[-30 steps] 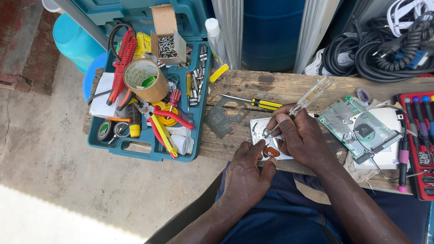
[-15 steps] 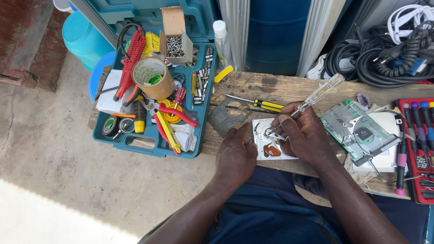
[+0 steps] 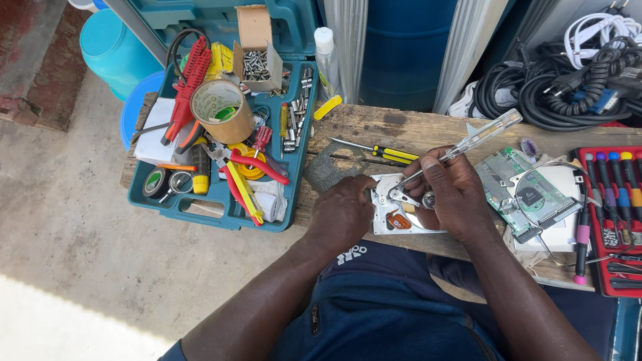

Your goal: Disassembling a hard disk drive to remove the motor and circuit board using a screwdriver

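— What is nearest the person?

— The left hand (image 3: 344,212), closed over the left edge of an opened hard drive (image 3: 401,214) and pinning it to the wooden bench (image 3: 428,130). The drive lies at the bench's near edge, between the two hands.

— And the other hand?

— The right hand (image 3: 455,194) is wrapped around a clear-handled screwdriver (image 3: 461,147), its tip set down inside the drive and its handle slanting up and away to the right.

— What lies beside them?

— Just right of the drive sits a green circuit board (image 3: 528,194); at the far right is a red tray of precision screwdrivers (image 3: 618,207). Left of the bench is a teal toolbox (image 3: 221,147) with a tape roll (image 3: 221,110). Behind the hands lies a yellow-and-black screwdriver (image 3: 381,152), and farthest off, coiled black cables (image 3: 555,93).
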